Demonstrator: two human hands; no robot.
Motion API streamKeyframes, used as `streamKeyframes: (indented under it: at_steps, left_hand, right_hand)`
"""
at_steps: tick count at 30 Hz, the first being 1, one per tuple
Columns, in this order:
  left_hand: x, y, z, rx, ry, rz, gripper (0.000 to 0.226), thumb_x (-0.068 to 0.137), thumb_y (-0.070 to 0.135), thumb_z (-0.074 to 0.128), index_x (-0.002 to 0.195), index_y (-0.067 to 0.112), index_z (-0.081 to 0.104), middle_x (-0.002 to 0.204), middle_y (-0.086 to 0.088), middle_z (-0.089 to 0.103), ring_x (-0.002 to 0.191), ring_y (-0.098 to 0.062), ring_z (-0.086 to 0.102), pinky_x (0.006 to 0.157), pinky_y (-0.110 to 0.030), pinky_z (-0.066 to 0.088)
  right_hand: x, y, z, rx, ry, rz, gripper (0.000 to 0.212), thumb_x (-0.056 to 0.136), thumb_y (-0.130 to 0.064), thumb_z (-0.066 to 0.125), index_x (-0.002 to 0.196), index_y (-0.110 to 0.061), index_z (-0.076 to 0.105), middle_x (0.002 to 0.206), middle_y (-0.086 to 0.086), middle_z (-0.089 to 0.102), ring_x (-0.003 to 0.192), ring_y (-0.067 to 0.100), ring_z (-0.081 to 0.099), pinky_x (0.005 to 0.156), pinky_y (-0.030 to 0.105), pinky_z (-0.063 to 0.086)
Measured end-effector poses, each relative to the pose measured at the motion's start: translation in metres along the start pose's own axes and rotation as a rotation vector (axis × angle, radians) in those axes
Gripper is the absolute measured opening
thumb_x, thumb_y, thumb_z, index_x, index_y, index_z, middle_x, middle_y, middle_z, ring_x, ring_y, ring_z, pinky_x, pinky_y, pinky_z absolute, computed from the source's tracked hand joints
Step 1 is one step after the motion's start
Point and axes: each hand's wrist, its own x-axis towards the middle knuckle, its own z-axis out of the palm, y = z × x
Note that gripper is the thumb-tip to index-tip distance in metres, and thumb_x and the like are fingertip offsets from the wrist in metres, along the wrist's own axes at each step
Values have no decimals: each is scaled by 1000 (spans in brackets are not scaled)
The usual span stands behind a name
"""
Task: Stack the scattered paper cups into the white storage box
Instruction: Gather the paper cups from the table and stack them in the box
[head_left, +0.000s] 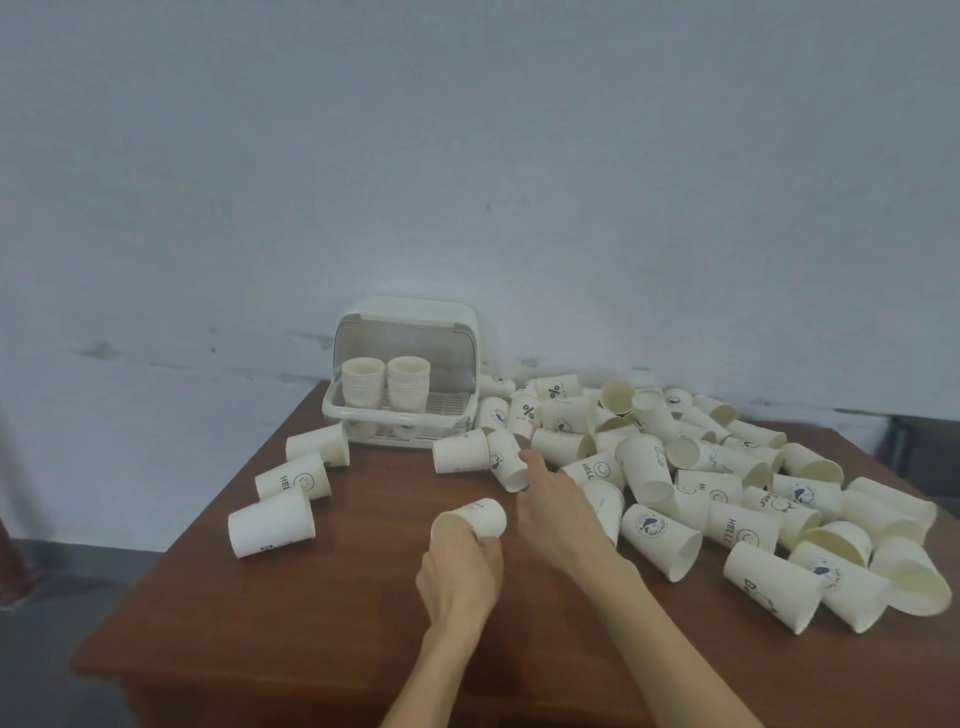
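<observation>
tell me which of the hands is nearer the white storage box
Right. The right hand reaches forward to a fallen cup lying just in front of the white storage box. The left hand sits farther back toward the person, gripping a held cup.

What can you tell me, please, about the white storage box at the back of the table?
The white storage box looks like glossy plastic: a basket-like base with slotted sides and a ribbed floor, under a domed, translucent lid that is swung up, leaving the front open. It stands upright at the far edge of the brown table, near the wall. Inside, on its left half, stand two stacks of paper cups, mouths up. Loose cups lie close against its right side; neither hand touches it.
</observation>
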Motion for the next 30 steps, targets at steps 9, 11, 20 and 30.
streamKeyframes:
  at_steps: [9,11,20,30]
  left_hand:
    - [22,-11,-10,136,13,107,15,87,25,43,89,19,56,86,-2,62,86,-27,60,75,-38,50]
    - [27,-11,-11,158,16,141,20,90,26,40,95,21,59,92,-2,64,90,-26,60,76,-37,49]
    - [40,3,-18,191,-1,302,26,96,28,34,102,26,59,97,-3,67,93,-27,60,73,-34,44]
    - [60,52,-17,203,23,521,23,98,33,36,90,24,56,85,3,66,85,-25,63,63,-32,39]
  right_hand:
    - [11,9,4,-68,-6,3,46,88,-7,37,133,-16,36,102,9,61,94,30,50,70,38,32]
    - [14,8,6,-54,-15,22,46,89,-7,36,134,-16,36,102,10,60,94,29,50,73,39,38]
    - [23,17,19,-72,-89,64,47,92,-13,37,138,-17,31,114,10,57,111,28,47,78,41,45]
    - [60,51,-16,-103,9,1,45,91,-11,38,136,-16,33,106,9,61,99,30,53,75,42,45]
